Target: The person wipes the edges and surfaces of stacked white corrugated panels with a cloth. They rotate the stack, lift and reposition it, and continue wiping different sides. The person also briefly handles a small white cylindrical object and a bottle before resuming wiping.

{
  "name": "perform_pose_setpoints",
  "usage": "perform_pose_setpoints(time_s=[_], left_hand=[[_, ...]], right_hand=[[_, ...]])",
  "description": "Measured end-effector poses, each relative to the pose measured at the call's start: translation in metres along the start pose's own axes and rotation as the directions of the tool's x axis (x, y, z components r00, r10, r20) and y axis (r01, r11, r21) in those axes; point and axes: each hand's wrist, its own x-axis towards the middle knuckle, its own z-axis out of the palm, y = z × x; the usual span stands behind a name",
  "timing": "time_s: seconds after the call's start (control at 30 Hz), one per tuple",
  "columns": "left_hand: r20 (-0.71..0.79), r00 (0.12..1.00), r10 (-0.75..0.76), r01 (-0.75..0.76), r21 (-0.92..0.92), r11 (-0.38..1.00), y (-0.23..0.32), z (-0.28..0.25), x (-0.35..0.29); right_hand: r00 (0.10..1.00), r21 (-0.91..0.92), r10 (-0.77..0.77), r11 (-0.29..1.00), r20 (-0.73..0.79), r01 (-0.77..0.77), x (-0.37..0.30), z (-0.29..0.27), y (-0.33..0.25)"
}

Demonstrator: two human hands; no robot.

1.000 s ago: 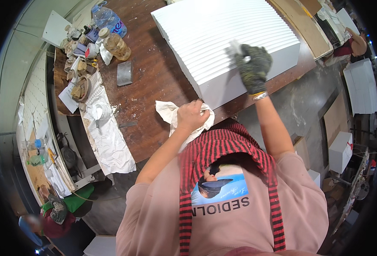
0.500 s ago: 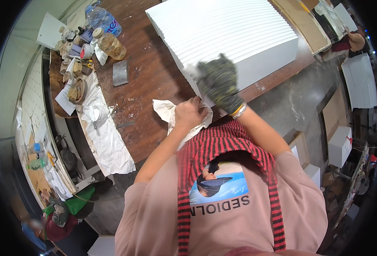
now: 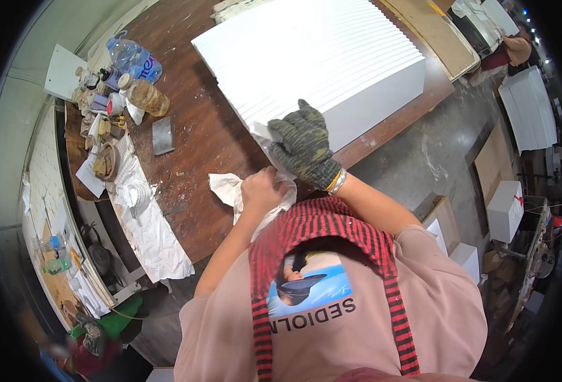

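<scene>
A large white ridged stack of boards or panels (image 3: 306,57) lies on the brown table, with its near corner pointing toward me. My right hand (image 3: 303,145), in a dark mottled knit glove, is at that corner. Its fingers are bent round a small whitish block (image 3: 265,133) pressed against the stack's left edge; the thumb side is partly spread. My bare left hand (image 3: 263,190) is closed on a crumpled off-white cloth (image 3: 227,186) just below the corner. The fingertips of that hand are partly hidden.
On the table's left stand a big clear bottle (image 3: 134,60), a jar of brownish liquid (image 3: 146,97) and a flat grey metal plate (image 3: 163,135). Crumpled white paper (image 3: 157,235) hangs over the left edge. White boxes (image 3: 505,211) sit on the floor at right. Other people are at both sides.
My gloved right hand has slid along the stack's edge and is less blurred now. The whole view has shifted, so the stack and table sit lower and further left. My left hand keeps the cloth.
</scene>
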Motion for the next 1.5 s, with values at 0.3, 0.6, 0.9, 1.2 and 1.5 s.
perform_pose_setpoints(time_s=[0.3,0.6,0.9,1.2,1.5], left_hand=[[-0.058,0.998,0.028,-0.026,0.02,0.999,-0.003,0.007,-0.002],[-0.027,0.999,0.031,-0.029,0.073,0.997,-0.002,0.007,-0.002],[0.008,0.998,-0.056,0.054,0.103,0.993,0.001,0.007,-0.003],[-0.019,0.999,-0.027,0.029,0.087,0.996,-0.001,0.008,-0.007],[0.042,0.999,0.005,-0.01,0.113,0.994,-0.005,0.008,-0.005]], right_hand=[[0.987,-0.502,0.135,0.849,-0.091,-0.162,-0.015,-0.078,0.247],[0.843,-0.634,0.441,0.565,-0.31,-0.528,0.048,-0.14,0.342],[0.968,0.231,-0.223,0.954,0.118,0.192,0.043,0.059,0.016],[0.908,0.272,0.28,0.889,0.313,-0.368,0.079,-0.001,0.109],[0.984,0.112,-0.036,0.994,0.177,0.016,0.066,0.015,0.052]])
